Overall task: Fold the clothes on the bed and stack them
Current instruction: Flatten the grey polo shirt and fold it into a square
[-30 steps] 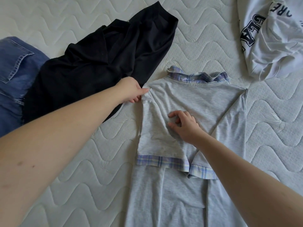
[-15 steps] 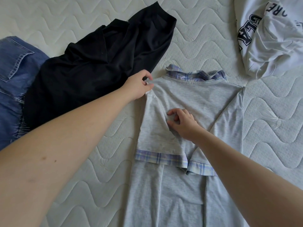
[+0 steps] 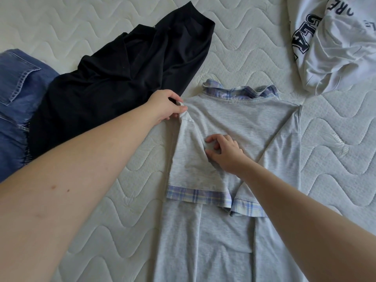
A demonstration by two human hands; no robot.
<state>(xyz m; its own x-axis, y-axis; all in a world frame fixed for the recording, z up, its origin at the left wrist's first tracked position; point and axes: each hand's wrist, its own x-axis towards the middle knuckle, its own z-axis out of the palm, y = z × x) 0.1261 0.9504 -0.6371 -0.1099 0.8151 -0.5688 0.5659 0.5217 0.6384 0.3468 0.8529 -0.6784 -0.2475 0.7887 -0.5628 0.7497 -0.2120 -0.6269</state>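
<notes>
Since a second ago the left hand [image 3: 165,107] has slid up from the sleeve's edge to the shoulder corner of the grey shirt [image 3: 234,123], which lies flat on the bed [image 3: 122,200] with both sleeves folded in. It looks light, soft and limp, best taken at corners and seams. The left grip pinches that corner between thumb and fingers; the right hand [image 3: 225,153] pinches a small tuck of cloth mid-chest.

left hand [image 3: 164,107]: arm outstretched, thumb and fingers pinching (cloth fold) | right hand [image 3: 225,154]: forearm angled inward, fingers curled, fingertips pressing down
</notes>
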